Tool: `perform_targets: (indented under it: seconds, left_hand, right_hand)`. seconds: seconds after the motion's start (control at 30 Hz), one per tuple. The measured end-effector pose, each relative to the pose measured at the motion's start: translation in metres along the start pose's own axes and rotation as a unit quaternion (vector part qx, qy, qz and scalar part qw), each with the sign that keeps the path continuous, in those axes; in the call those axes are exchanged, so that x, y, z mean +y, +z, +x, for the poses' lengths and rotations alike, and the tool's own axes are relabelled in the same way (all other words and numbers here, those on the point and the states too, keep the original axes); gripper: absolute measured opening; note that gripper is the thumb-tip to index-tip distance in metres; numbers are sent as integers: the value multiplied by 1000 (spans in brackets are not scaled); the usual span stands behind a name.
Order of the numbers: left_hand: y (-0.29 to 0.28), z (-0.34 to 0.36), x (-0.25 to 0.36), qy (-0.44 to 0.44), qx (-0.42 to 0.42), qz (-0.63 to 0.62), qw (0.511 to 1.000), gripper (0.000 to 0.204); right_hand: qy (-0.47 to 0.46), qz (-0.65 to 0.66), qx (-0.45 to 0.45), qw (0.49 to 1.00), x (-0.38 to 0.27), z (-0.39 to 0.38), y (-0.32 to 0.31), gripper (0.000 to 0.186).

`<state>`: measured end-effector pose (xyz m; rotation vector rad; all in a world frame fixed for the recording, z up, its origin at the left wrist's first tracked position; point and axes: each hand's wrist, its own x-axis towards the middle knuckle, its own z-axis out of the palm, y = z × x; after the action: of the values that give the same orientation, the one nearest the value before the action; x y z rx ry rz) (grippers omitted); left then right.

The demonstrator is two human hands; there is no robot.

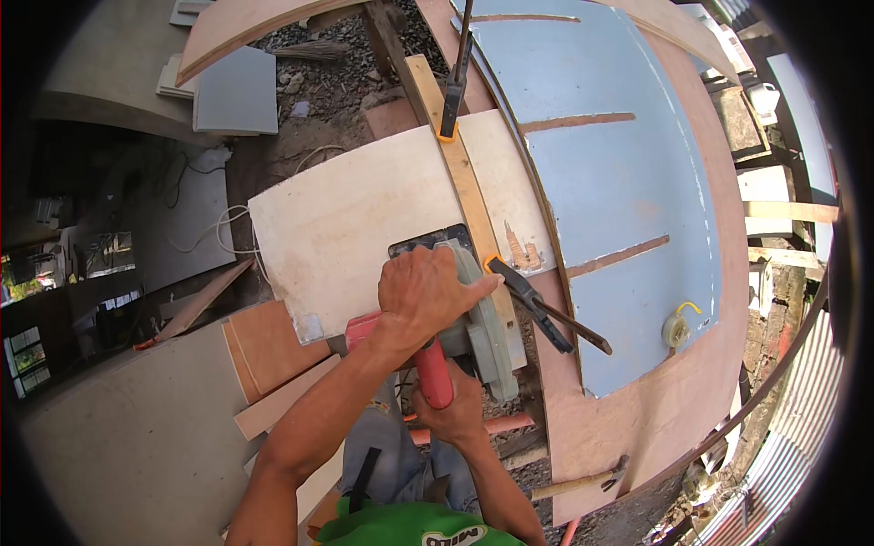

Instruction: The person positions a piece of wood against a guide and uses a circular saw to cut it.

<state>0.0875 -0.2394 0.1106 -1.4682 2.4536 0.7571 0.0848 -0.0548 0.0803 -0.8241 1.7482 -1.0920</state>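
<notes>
A circular saw (492, 337) with a grey blade guard and red body sits at the near edge of a pale plywood board (355, 205). My left hand (419, 291) is closed over the saw's front, thumb stretched right toward the guard. Below it, my right hand (452, 405) wraps round the red rear handle (434, 378). The saw's black base plate (410, 244) lies on the board, beside a long wooden strip (469, 187). Two black bar clamps with orange pads, a far clamp (452, 96) and a near clamp (537, 305), press on the strip. The blade is hidden.
To the right, a blue-painted panel (619, 173) with brown slots lies on a larger plywood sheet (628, 428). A tape measure (675, 329) rests on the panel, and a hammer (583, 482) at the sheet's near edge. Plywood offcuts (273, 341) and a pale cord (228, 227) are at left.
</notes>
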Motion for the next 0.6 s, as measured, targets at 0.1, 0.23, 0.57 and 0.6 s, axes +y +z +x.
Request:
perform_targets:
  seconds: [0.1,0.23,0.57,0.6]
  left_hand:
    - [1,0,-2,-1,10,4,1000,72]
    - [-3,3,0,-11,7,-3,1000,72]
    - [-9,11,3,-26,-1,9,1000,73]
    - [-10,13,3,-41,-27,2,999,77]
  right_hand:
    - [14,3,0,1000,-4,3,0,25]
    - [3,4,-1,1000,-6,6,0,24]
    - [-30,11,9,999,-5,13,2,25]
    - [-37,13,8,999,-5,14,2,25]
